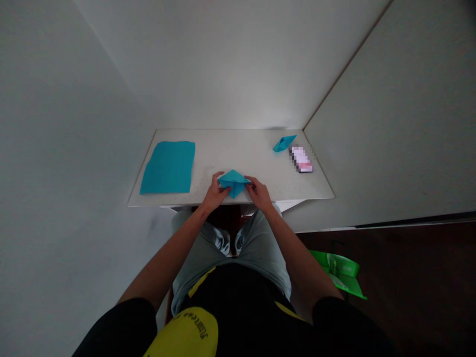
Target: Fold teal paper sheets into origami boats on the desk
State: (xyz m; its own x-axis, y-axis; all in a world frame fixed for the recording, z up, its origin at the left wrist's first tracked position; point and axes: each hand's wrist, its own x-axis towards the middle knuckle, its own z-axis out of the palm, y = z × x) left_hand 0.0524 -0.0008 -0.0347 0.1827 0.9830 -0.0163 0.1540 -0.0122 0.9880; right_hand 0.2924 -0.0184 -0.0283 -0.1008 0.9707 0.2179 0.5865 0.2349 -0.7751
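Note:
Near the front edge of the white table, a folded piece of blue paper (234, 182) in a diamond-like shape lies between my two hands. My left hand (216, 192) pinches its left corner, with the thumb along the lower side and the fingers at the upper side. On the opposite corner, my right hand (259, 191) has its thumb and fingers closed on the paper. A crease or flap edge runs across the paper's middle. What the fingertips do under the paper is hidden.
A blue paper sheet or stack (169, 167) lies on the left of the white table (238, 144). At the back right rest a folded blue paper boat (284, 143) and a phone (302, 159). Walls border the table; a green plastic object (340, 270) stands low at right.

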